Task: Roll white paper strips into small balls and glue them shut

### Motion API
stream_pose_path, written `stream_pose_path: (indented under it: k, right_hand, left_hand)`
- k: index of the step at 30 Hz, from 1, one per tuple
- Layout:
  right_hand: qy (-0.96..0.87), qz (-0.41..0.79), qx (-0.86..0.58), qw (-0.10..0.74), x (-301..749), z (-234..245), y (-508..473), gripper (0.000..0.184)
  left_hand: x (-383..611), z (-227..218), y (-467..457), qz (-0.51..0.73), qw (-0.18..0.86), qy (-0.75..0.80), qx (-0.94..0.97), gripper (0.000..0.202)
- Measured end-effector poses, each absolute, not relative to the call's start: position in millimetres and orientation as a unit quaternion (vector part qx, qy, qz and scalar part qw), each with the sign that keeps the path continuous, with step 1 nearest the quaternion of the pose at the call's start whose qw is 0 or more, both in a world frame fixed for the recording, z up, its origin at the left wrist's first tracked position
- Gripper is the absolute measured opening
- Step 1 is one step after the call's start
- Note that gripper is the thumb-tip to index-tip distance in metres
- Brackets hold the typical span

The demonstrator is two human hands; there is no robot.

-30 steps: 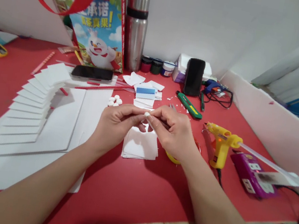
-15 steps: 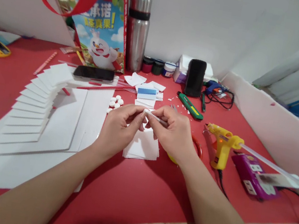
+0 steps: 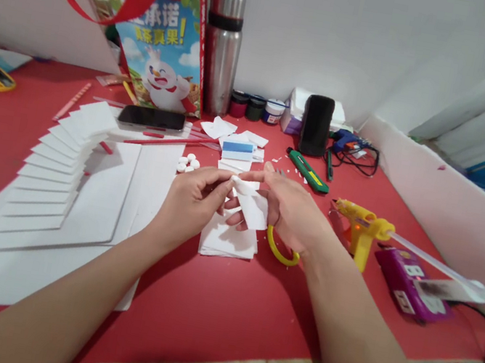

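The left hand [image 3: 189, 203] has its fingers [image 3: 225, 189] closed in a pinch on one corner of the paper [image 3: 255, 211], a small white piece that curls at its top edge. The right hand [image 3: 298, 207] has its fingers loosely spread, with one stretched along the paper's top edge towards the left fingertips; whether it grips the paper, I cannot tell. The paper is between the two hands, raised above a stack [image 3: 226, 244] of white sheets on the red desk [image 3: 220, 309].

Just right of the stack, near the right wrist, lies a yellow ring [image 3: 280, 253], partly hidden by the hand. Small white pellets [image 3: 188, 164] sit in a cluster to the far left of the paper. Farther left, white steps [image 3: 40, 196] fan across a white board [image 3: 100, 206].

To the right, a yellow glue gun [image 3: 360, 227] stands beside a purple box [image 3: 409, 286]. A green cutter [image 3: 307, 171] lies beyond the right hand. At the far side are a phone [image 3: 152, 118], a flask [image 3: 219, 68] and a printed bag [image 3: 168, 43].
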State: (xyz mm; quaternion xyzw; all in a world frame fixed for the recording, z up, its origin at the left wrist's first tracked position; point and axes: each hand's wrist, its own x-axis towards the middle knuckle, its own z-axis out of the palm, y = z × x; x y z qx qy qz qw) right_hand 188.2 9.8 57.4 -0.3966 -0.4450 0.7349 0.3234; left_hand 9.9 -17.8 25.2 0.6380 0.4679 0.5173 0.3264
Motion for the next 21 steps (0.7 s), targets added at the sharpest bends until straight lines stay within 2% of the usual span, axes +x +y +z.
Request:
stream_pose_path:
  k: [5, 10, 13, 17, 21]
  right_hand:
    - [-0.384, 0.836, -0.312, 0.237, 192, 53, 12, 0.033]
    - [-0.356, 0.862, -0.281, 0.227, 189, 47, 11, 0.021]
    - [-0.378, 0.838, -0.312, 0.241, 188, 47, 11, 0.021]
    - [-0.512, 0.71, -0.401, 0.268, 185, 48, 9, 0.029]
    - [-0.723, 0.418, -0.459, 0.304, 181, 48, 4, 0.031]
  left_hand:
    - [9, 24, -19, 0.506, 0.281, 0.464, 0.671, 0.018]
    - [8, 24, -19, 0.503, 0.31, 0.453, 0.667, 0.018]
    - [8, 24, -19, 0.507, 0.327, 0.458, 0.653, 0.017]
    - [9, 27, -18, 0.519, 0.354, 0.473, 0.618, 0.015]
    - [11, 29, -19, 0.524, 0.376, 0.486, 0.59, 0.014]
